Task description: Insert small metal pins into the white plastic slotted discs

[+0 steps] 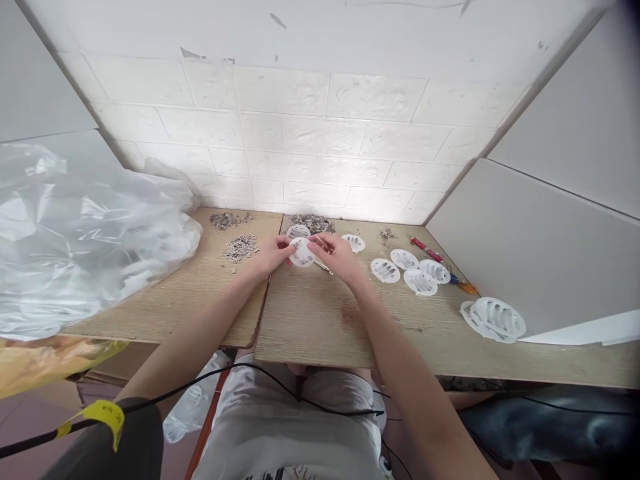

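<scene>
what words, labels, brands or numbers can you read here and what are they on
"N/A": yellow tag on the cable; characters beside it are too blurred to read.
Shirt: print cut off at the bottom edge, unreadable.
Held disc: nothing legible.
Red tool: any marking is too small to read.

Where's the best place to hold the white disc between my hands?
I'd pinch the white disc by its rim: from the left with the left hand, from the right with the right hand. It looks thin, flat and round, so gripping opposite edges should leave most of its face uncovered.
</scene>
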Demonstrator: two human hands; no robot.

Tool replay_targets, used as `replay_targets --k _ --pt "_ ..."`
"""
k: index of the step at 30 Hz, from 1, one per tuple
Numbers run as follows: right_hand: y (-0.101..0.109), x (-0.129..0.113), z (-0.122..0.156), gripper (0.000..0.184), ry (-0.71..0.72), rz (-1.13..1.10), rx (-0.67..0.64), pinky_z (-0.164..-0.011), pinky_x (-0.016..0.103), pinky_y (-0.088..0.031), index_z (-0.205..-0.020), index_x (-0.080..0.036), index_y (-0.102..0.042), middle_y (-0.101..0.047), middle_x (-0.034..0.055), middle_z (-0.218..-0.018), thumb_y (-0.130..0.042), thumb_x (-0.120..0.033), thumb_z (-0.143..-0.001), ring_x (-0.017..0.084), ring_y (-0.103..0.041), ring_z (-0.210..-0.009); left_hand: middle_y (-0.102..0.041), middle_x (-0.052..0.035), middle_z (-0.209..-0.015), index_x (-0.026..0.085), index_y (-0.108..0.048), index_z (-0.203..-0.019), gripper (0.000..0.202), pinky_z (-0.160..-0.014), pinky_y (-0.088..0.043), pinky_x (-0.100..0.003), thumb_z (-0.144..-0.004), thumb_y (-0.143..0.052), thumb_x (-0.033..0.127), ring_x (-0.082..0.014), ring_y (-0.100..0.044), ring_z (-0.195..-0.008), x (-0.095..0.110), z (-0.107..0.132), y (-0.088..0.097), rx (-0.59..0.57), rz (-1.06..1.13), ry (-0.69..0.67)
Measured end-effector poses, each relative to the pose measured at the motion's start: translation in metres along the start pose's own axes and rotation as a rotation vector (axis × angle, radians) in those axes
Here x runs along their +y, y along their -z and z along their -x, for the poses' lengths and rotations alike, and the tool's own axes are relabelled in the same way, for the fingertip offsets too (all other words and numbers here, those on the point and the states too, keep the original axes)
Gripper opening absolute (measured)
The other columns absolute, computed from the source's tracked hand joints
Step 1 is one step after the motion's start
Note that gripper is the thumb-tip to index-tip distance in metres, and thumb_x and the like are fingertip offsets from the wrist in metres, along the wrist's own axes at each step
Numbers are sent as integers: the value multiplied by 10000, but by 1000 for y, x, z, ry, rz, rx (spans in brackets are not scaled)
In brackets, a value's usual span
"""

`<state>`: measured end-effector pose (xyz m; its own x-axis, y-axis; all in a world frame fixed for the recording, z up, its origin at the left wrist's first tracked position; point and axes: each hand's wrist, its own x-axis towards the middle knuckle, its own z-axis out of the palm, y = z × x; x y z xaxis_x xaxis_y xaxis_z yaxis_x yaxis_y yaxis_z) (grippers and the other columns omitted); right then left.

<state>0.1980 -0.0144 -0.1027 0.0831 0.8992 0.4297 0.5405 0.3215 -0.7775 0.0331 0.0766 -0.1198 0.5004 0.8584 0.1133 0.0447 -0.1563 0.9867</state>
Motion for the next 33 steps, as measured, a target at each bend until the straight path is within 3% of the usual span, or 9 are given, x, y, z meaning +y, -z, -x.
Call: replay_targets --k 6,10,15,22,27,33 --pt "-5 5 -1 168 35 221 27 -617 273 -382 -873 -186 -650 -657 30 -816 -570 -330 -840 151 -535 -692 -680 -51 -696 112 -695 -763 216 -502 -481 -220 -673 -741 304 -132 -606 -608 -2 0 -2 -23 -13 6" --pt "-6 7 -2 205 -6 255 33 -586 267 -323 -720 -184 -569 -583 5 -696 -544 -342 -848 140 -477 -636 -693 -60 -746 111 -703 -835 226 -525 -498 -228 -688 -733 280 -144 -625 -656 -3 0 -4 -26 -15 5" --pt "-7 8 -1 234 -70 245 59 -563 266 -293 -670 -195 -502 -508 -21 -630 -549 -363 -825 128 -416 -591 -692 -67 -782 102 -677 -962 332 -556 -521 -245 -690 -764 271 -148 -633 -691 -5 -1 -4 2 40 40" --pt "-6 11 -2 227 -117 177 87 -572 268 -306 -686 -191 -526 -503 -20 -630 -553 -386 -798 125 -403 -586 -693 -70 -857 112 -673 -917 385 -622 -526 -245 -649 -818 347 -137 -643 -741 1 2 -1 -71 203 98" --pt "-5 10 -2 237 -143 89 79 -577 268 -308 -710 -181 -543 -506 -11 -655 -548 -406 -786 126 -409 -607 -686 -65 -859 116 -680 -843 332 -641 -525 -256 -687 -789 387 -137 -637 -738 3 2 -1 -99 356 150" --pt "-5 9 -3 273 -112 78 75 -572 276 -270 -639 -192 -469 -417 -22 -606 -540 -417 -776 123 -350 -597 -712 -105 -852 87 -706 -835 283 -673 -523 -253 -755 -750 355 -137 -645 -738 1 -1 1 -159 392 247"
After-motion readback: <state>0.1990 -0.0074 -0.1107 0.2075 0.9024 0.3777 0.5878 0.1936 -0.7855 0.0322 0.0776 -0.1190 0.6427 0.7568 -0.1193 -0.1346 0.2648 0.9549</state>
